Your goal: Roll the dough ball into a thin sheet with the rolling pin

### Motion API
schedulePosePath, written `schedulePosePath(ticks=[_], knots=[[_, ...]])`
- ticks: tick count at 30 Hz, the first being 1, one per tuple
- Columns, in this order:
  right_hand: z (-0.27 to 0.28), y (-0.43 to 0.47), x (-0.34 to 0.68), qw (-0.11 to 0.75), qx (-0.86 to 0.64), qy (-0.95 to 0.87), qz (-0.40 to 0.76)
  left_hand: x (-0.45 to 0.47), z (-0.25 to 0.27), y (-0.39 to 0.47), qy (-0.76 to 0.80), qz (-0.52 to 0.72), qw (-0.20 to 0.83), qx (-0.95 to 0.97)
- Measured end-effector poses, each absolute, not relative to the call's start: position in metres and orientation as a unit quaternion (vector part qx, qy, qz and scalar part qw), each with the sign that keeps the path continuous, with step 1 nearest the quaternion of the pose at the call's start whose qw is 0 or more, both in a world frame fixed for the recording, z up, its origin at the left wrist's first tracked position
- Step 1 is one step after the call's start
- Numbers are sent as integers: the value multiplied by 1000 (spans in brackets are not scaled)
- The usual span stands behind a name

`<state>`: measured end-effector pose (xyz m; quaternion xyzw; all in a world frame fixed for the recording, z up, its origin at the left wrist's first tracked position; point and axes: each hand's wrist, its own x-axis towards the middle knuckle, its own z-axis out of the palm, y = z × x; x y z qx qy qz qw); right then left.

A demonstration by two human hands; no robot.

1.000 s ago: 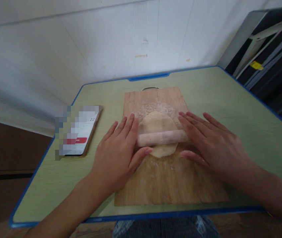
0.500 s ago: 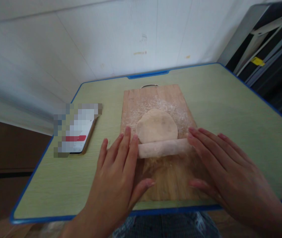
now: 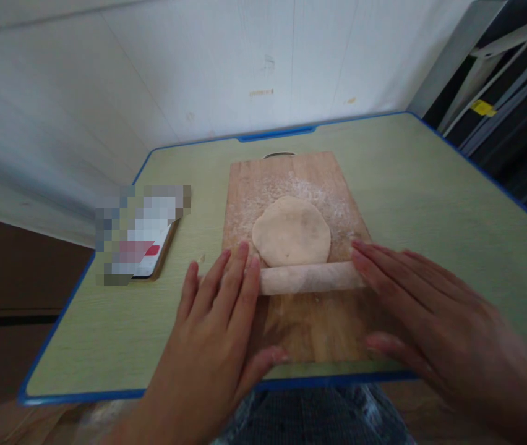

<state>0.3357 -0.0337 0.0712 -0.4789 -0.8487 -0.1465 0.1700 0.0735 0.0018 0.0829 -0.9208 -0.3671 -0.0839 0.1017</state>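
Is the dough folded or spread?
Spread flat: the dough lies as a roughly round sheet on the wooden board, no fold showing, its near edge by the rolling pin.

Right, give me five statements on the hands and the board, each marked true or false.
1. The dough lies on the wooden board. True.
2. The left hand and right hand both touch the rolling pin. True.
3. The rolling pin lies at the dough's far edge. False: it lies along the near edge.
4. The phone is left of the wooden board. True.
5. The dough is folded in half. False: it lies spread, roughly round.
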Motion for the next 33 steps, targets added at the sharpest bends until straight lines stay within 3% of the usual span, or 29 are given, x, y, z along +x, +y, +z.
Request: schedulePosePath(ticks=[10, 14, 18, 24, 33], knots=[[80, 24, 352, 191, -457, -866, -71, 83, 109, 75, -331, -40, -8, -943], [79, 14, 351, 207, -439, -872, -64, 75, 100, 68, -290, -125, 26, -948], [77, 16, 350, 228, -458, -856, -80, 77, 103, 41, -230, -298, 22, -926], [77, 43, 347, 327, -513, -793, 0, 111, 96, 30, -199, -227, -145, -942], [72, 45, 350, 353, -505, -787, 31, 123, 83, 41, -226, -206, -137, -942]])
